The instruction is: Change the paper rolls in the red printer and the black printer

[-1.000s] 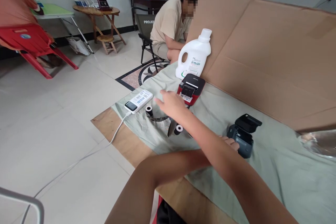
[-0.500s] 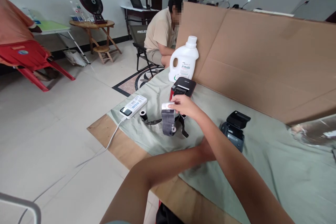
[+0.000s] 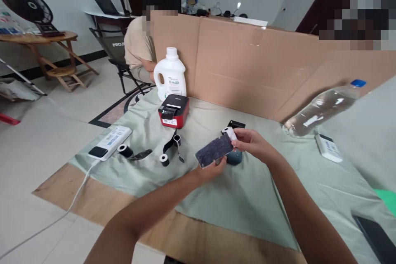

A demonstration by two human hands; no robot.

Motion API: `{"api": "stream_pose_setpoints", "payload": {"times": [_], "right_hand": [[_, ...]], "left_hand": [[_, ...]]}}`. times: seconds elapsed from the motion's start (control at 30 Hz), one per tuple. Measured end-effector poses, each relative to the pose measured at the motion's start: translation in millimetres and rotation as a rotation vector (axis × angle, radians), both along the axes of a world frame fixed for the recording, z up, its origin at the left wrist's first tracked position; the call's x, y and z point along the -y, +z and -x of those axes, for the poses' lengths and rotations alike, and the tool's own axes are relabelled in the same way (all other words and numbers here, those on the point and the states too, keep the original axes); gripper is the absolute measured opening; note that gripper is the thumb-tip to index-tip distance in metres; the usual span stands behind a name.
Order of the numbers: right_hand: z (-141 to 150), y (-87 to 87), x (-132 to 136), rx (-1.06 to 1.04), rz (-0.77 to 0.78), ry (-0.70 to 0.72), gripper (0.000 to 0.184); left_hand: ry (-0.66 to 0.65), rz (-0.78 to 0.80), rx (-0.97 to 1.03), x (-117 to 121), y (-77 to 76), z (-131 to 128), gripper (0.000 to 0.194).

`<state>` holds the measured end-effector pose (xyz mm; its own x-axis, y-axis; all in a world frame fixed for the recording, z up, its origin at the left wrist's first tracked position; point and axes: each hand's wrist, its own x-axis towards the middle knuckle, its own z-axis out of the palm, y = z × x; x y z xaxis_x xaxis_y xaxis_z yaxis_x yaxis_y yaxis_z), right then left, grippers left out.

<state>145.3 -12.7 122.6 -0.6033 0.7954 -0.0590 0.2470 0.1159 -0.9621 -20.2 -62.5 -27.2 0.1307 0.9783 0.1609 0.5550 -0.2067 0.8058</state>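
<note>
My right hand (image 3: 252,144) pinches a small white paper roll (image 3: 229,133), and a dark printed strip (image 3: 215,151) runs from the roll down to my left hand (image 3: 210,169), which grips the strip's lower end. Both hands hover above the pale green cloth (image 3: 235,198). Just behind them sits a dark blue label printer (image 3: 235,154) with its lid up, mostly hidden by the strip. A red and black label printer (image 3: 173,110) stands further back. Two black empty cores (image 3: 163,159) with loose dark strips lie to the left.
A white detergent jug (image 3: 170,74) stands before a cardboard wall (image 3: 262,74). A power bank (image 3: 109,142) with a white cable lies at the left. A clear water bottle (image 3: 321,107) and a small white device (image 3: 328,147) lie at the right. A person sits behind on a folding chair.
My right hand picked the white roll with its dark strip off the cloth and carried it right, over the blue printer. My left hand left the printer and took the strip's end. The view swung right.
</note>
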Motion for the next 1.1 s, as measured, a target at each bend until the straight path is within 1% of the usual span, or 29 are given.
{"api": "stream_pose_setpoints", "payload": {"times": [0.07, 0.13, 0.2, 0.27, 0.33, 0.37, 0.43, 0.57, 0.63, 0.73, 0.83, 0.97, 1.03, 1.1], "right_hand": [[-17, -10.2, 2, -0.006, 0.013, -0.038, 0.036], [-27, -24.7, 6, -0.057, 0.008, -0.076, 0.036], [-30, -41.4, 10, -0.135, -0.054, -0.129, 0.035], [-28, -56.6, 14, -0.181, -0.171, -0.199, 0.034], [-25, -66.9, 17, -0.164, -0.254, -0.26, 0.032], [-24, -69.7, 18, -0.147, -0.262, -0.273, 0.031], [-25, -70.7, 20, -0.12, -0.216, -0.254, 0.031], [-34, -62.0, 21, -0.113, -0.039, -0.116, 0.039], [-38, -58.2, 19, -0.086, -0.004, -0.126, 0.034], [-39, -56.0, 13, -0.016, -0.047, -0.21, 0.022], [-37, -56.0, 7, 0.022, -0.046, -0.222, 0.017], [-32, -59.4, 6, 0.06, -0.005, -0.207, 0.022], [-33, -62.9, 5, 0.089, -0.047, -0.215, 0.025], [-36, -67.3, 1, 0.144, -0.124, -0.213, 0.025]], "left_hand": [[-0.002, -0.027, 0.067, 0, 1.2, 1, 0.029], [-0.008, -0.089, 0.181, -4, 3.8, 3, 0.041], [-0.058, -0.152, 0.288, -9, 7.9, 5, 0.056], [-0.157, -0.178, 0.346, -15, 13.3, 7, 0.066], [-0.247, -0.173, 0.354, -17, 18.5, 8, 0.062], [-0.269, -0.173, 0.346, -18, 20.4, 8, 0.057], [-0.279, -0.178, 0.318, -18, 21.7, 7, 0.051], [-0.247, -0.21, 0.214, -17, 14.8, 5, 0.053], [-0.275, -0.252, 0.139, -18, 9.5, 5, 0.053], [-0.301, -0.359, 0.082, -20, 2.9, 6, 0.051], [-0.265, -0.433, 0.04, -21, -0.4, 7, 0.045], [-0.256, -0.48, -0.02, -22, -1.2, 8, 0.04], [-0.243, -0.523, -0.057, -22, -1.3, 8, 0.04], [-0.215, -0.596, -0.118, -23, -1.9, 8, 0.039]]}}
